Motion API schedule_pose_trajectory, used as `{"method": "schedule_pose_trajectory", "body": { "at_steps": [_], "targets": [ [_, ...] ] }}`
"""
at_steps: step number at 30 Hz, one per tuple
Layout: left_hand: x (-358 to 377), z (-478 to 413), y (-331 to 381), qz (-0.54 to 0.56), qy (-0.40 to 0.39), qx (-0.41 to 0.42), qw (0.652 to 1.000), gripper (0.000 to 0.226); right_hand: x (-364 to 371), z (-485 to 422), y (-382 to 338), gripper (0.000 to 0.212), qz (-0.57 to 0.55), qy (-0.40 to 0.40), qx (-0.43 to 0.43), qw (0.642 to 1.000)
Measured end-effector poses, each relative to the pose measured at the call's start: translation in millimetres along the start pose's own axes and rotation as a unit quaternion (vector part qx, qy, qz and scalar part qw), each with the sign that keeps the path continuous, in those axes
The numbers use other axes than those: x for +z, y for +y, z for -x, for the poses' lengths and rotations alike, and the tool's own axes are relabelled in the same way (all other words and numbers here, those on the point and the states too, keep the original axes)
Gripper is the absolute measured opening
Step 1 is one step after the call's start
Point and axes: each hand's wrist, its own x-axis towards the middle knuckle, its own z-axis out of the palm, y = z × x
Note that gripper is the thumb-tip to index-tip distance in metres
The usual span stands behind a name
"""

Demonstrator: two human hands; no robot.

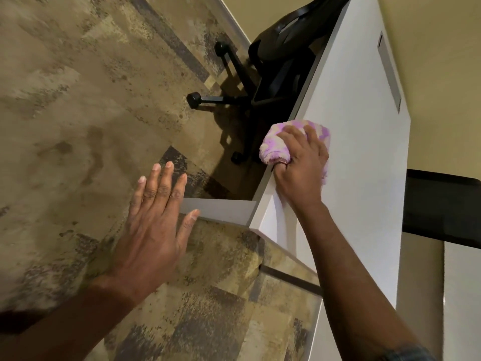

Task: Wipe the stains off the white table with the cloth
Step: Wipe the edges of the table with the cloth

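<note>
A white table (359,105) runs up the right side of the tilted head view. A fluffy pink and cream cloth (276,149) lies bunched on its left edge. My right hand (302,168) presses down on the cloth and grips it, fingers spread over its top. My left hand (153,217) hovers flat and open over the carpet, left of the table's side panel, holding nothing. I see no clear stains on the tabletop.
A black office chair (276,74) with wheeled legs stands tucked under the table at the top. A grey cable slot (389,71) sits near the table's far edge. Patterned brown carpet (78,100) fills the left. A dark panel (442,207) is at the right.
</note>
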Motion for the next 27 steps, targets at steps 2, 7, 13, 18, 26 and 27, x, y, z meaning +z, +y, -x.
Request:
{"method": "schedule_pose_trajectory", "body": {
  "at_steps": [2, 7, 13, 18, 26, 27],
  "targets": [
    [1, 0, -2, -0.001, -0.004, -0.002, 1.000, 0.068, -3, 6, -5, 0.044, 0.042, -0.034, -0.022, 0.998],
    [5, -5, 4, 0.006, -0.008, 0.004, 1.000, 0.068, -12, 34, -23, 0.042, 0.089, -0.104, -0.069, 0.988],
    [6, -10, 5, 0.002, -0.007, 0.018, 1.000, 0.067, -11, 88, -43, 0.043, 0.083, -0.098, -0.099, 0.987],
    [7, -9, 0, -0.011, -0.014, 0.023, 1.000, 0.068, -5, 122, -45, 0.046, 0.024, -0.075, -0.099, 0.992],
    [4, -14, -8, -0.018, -0.020, 0.030, 0.999, 0.069, 7, 168, -34, 0.038, -0.077, -0.043, -0.133, 0.987],
    [3, -13, -10, -0.017, -0.023, 0.029, 0.999, 0.069, 6, 170, -32, 0.036, -0.083, -0.047, -0.138, 0.986]
  ]
}}
